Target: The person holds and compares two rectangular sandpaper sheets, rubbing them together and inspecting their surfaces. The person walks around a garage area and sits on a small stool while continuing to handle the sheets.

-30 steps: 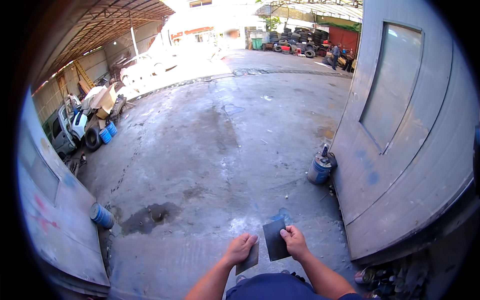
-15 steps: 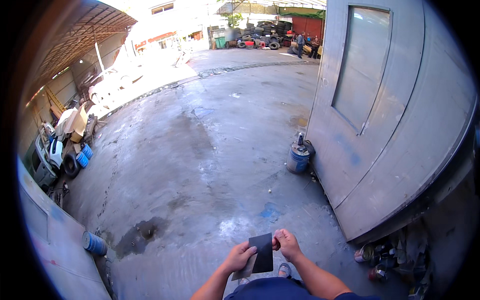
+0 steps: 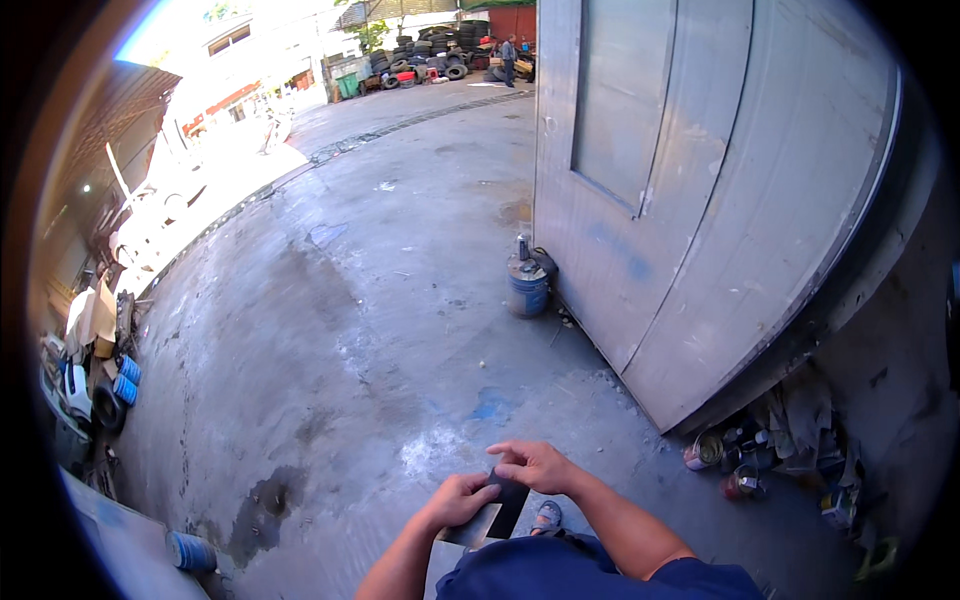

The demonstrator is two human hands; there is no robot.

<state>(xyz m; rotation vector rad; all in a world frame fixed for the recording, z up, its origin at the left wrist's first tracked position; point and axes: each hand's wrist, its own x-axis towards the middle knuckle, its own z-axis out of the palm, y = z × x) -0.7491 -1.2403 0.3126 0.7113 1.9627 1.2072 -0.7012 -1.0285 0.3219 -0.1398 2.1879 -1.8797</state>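
Observation:
Low in front of my body, my left hand (image 3: pixel 462 500) grips a sheet of what looks like black sandpaper (image 3: pixel 510 506), thumb lying on top. A lighter grey-brown piece (image 3: pixel 474 526) shows beneath the thumb, beside the dark part; whether it is the same sheet's back or a second one I cannot tell. My right hand (image 3: pixel 532 466) is closed over the dark sheet's upper edge, its fingers bent close to the left thumb. That hand covers the sheet's top corner.
A large grey metal door (image 3: pixel 640 230) stands at right, with a blue drum (image 3: pixel 528 285) by its edge. Paint cans (image 3: pixel 705 452) lie at lower right. A blue bucket (image 3: pixel 190 552) stands at lower left. Far off are piled tyres (image 3: pixel 430 50) and a person (image 3: pixel 509 62).
My view has turned right, so the scene sits further left. My right hand has come from the sheet's right side over its top edge, and the dark sheet now lies lower and more tilted.

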